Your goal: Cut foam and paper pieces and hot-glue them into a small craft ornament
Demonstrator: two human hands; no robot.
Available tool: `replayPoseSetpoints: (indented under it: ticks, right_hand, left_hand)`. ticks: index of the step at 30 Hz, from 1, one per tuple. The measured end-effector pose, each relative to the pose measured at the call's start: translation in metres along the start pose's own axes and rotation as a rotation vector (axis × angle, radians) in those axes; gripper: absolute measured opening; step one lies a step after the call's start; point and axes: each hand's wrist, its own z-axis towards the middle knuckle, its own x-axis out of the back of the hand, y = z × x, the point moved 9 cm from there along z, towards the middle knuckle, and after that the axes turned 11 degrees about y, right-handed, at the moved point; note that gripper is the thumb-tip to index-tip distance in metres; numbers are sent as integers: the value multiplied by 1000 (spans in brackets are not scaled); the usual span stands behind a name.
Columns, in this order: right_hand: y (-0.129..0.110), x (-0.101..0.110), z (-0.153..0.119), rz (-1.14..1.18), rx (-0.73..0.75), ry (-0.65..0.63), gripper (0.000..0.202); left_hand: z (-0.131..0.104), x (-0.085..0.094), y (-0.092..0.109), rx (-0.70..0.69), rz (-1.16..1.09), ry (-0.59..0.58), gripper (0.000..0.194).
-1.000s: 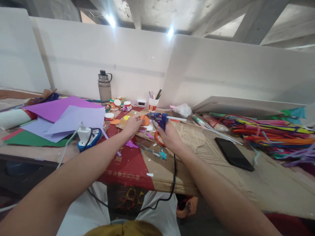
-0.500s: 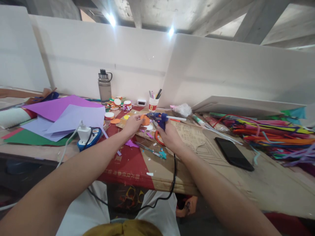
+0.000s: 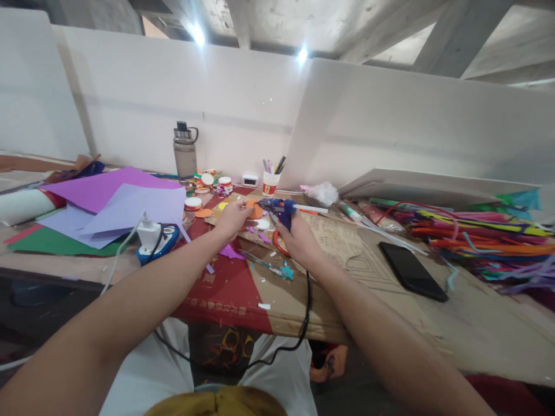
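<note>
My left hand (image 3: 235, 218) pinches an orange paper disc (image 3: 255, 210) by its left side above the cardboard. My right hand (image 3: 300, 236) is wrapped round the handle of a blue glue gun (image 3: 284, 212), whose nozzle points left at the disc. A white glue stick (image 3: 310, 208) sticks out of the gun's back, and a black cord (image 3: 308, 306) hangs from its handle. Just below the disc lies a white paper disc (image 3: 262, 224). Another orange disc (image 3: 203, 213) rests left of my left hand, by a round red-and-white piece (image 3: 193, 203).
A blue power strip (image 3: 171, 238) and purple sheets (image 3: 134, 211) lie at left. Behind stand a bottle (image 3: 185, 156) and a pen cup (image 3: 271, 184). A phone (image 3: 411, 270) and many coloured pipe cleaners (image 3: 485, 240) lie at right. Paper scraps dot the cardboard.
The orange disc in my left hand has tilted slightly and shows a rounder face. The glue gun and my right hand have hardly moved.
</note>
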Motion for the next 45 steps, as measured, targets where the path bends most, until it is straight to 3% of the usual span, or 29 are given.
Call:
replayPoseSetpoints:
  ticks: [8, 15, 22, 28, 45]
  right_hand:
    - [-1, 0, 0, 3, 10, -2, 32]
    - [-1, 2, 0, 15, 10, 15, 31]
    - [1, -1, -1, -28, -19, -19, 32]
    - [-2, 2, 0, 36, 28, 22, 31]
    - [0, 0, -1, -20, 16, -1, 30]
  left_hand:
    - [-2, 0, 3, -11, -7, -5, 9]
    - [-2, -2, 0, -1, 22, -29, 17]
    - [-2, 3, 6, -7, -17, 18, 14]
    - [-4, -4, -2, 43, 46, -34, 13]
    - [-3, -1, 6, -34, 78, -20, 7]
